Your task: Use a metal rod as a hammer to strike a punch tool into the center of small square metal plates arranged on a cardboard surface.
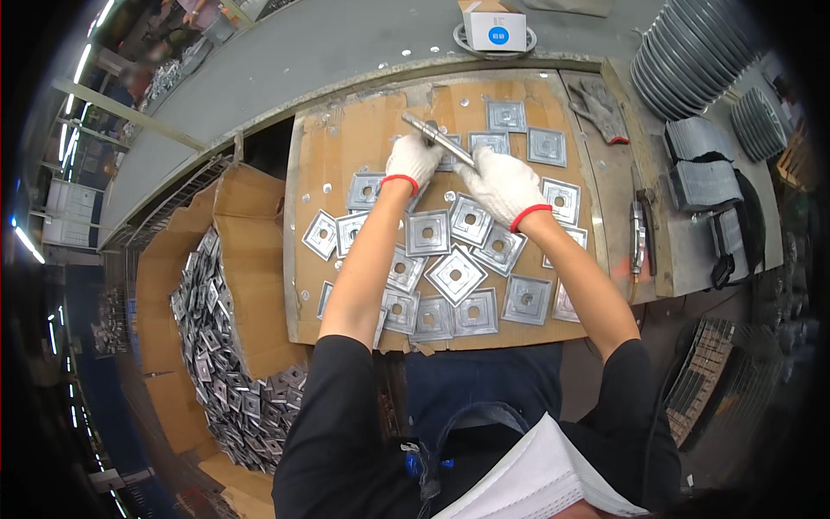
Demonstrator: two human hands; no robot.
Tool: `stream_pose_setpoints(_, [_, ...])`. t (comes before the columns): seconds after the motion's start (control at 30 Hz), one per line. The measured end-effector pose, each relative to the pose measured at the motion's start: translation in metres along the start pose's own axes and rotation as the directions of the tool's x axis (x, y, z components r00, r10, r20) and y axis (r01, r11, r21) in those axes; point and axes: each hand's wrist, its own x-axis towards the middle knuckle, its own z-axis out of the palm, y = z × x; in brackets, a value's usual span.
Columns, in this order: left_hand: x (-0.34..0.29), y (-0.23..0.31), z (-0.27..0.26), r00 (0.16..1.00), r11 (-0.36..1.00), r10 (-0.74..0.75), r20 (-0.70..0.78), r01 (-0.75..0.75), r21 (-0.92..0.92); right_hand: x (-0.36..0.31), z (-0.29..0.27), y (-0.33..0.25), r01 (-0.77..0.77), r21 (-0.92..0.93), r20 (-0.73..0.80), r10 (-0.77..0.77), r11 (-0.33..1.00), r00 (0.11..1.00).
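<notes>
Both my hands wear white knit gloves with red cuffs and meet over the far middle of a cardboard-covered worktop [341,130]. A long, narrow silver metal bar [450,149] slants between them; its exact kind cannot be made out. My right hand [501,183] is closed round its near right end. Closed near the bar's other part is my left hand [412,160], its fingertips partly hidden. Under and around them lie many square grey metal plates with a centre hole, such as a bright plate [469,277] near the front and a flat plate [546,147] at the far right.
At the left, a large cardboard box [251,208] holds a heap of similar plates [207,346]. On the right lie a grey glove [601,112], long-handled tools [638,229] and stacked metal parts [705,186]. Stacked round rings [692,60] and a small white box [494,30] stand farther back.
</notes>
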Motion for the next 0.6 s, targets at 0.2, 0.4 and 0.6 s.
stream_pose_setpoints(0.2, [-0.006,0.012,-0.015,0.996,0.994,0.055,-0.063,-0.061,-0.095,-0.042,-0.007,0.001,-0.044,0.332,-0.154,0.100,0.942,0.983])
stream_pose_setpoints(0.4, [-0.011,0.017,-0.035,0.986,0.979,0.102,-0.130,-0.123,-0.160,-0.044,0.054,0.048,-0.178,0.042,-0.016,0.179,0.983,0.984])
stream_pose_setpoints(0.6, [-0.038,0.023,-0.054,0.983,0.982,0.182,-0.005,-0.182,-0.053,-0.042,0.042,0.031,-0.088,0.179,-0.107,0.108,0.980,0.988])
